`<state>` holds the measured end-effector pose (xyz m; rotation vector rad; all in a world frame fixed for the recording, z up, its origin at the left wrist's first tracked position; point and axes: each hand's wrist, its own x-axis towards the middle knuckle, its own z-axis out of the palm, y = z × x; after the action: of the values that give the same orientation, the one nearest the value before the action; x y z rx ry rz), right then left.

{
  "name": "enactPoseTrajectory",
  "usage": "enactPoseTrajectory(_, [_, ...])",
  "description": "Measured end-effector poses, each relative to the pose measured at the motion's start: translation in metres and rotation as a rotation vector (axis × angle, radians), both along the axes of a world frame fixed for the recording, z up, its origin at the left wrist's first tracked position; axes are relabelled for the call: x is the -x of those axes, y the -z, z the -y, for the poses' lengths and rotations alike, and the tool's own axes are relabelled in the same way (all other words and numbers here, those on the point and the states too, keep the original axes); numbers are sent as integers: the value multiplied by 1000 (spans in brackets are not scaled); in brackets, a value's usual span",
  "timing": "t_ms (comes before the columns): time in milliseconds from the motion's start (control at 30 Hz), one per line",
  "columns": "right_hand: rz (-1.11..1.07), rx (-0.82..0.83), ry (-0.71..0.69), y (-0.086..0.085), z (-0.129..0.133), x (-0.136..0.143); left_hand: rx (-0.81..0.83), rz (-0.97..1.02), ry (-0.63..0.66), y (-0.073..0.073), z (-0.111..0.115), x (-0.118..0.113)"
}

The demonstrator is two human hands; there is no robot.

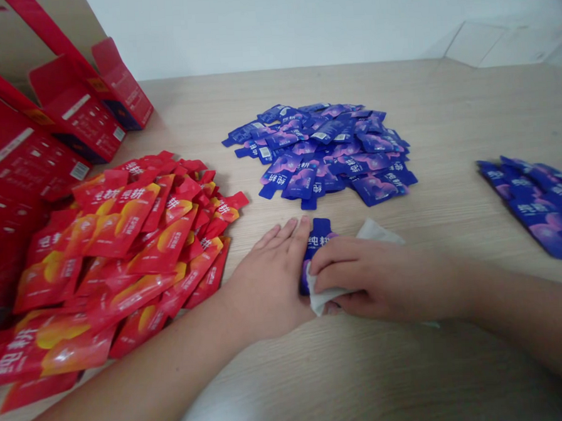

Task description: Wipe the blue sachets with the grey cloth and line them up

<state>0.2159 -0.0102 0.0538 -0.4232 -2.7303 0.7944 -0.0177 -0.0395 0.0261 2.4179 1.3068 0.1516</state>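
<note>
A single purple-blue sachet (pixel 318 232) lies flat on the wooden table between my hands. My left hand (pixel 274 280) rests flat along the sachet's left edge, its fingers stretched out. Pinched in my right hand (pixel 364 272) is a white tissue (pixel 379 232), pressed onto the sachet's lower part. Fingers and tissue hide much of that lower part. Just beyond my hands spreads a loose heap of similar purple-blue sachets (pixel 325 148).
Red sachets (pixel 136 243) are heaped at the left, in front of several red boxes (pixel 82 111), some with raised flaps. More purple-blue sachets (pixel 539 203) lie in overlapping rows at the right edge. A white wall (pixel 299 27) borders the table (pixel 445 114) at the back.
</note>
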Motion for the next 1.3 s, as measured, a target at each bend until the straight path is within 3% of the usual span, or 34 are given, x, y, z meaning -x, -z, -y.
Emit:
enactPoseTrajectory(267, [39, 66, 1, 7, -4, 6, 5, -10, -37, -4, -3, -3])
enactPoseTrajectory(700, [-3, -121, 267, 23, -47, -12, -23, -44, 7, -5, -1, 0])
enactPoseTrajectory(900, [-126, -160, 309, 19, -38, -15, -49, -60, 25, -2, 0, 1])
enactPoseTrajectory(1000, [-139, -49, 253, 7, -24, -12, -54, -49, 23, -1, 0, 1])
enactPoseTrajectory(1167, [39, 156, 7, -5, -9, -2, -26, -17, 9, -4, 0, 0])
enactPoseTrajectory(1300, [60, 155, 20, -2, -10, 2, -4, -2, 6, -7, -1, 0])
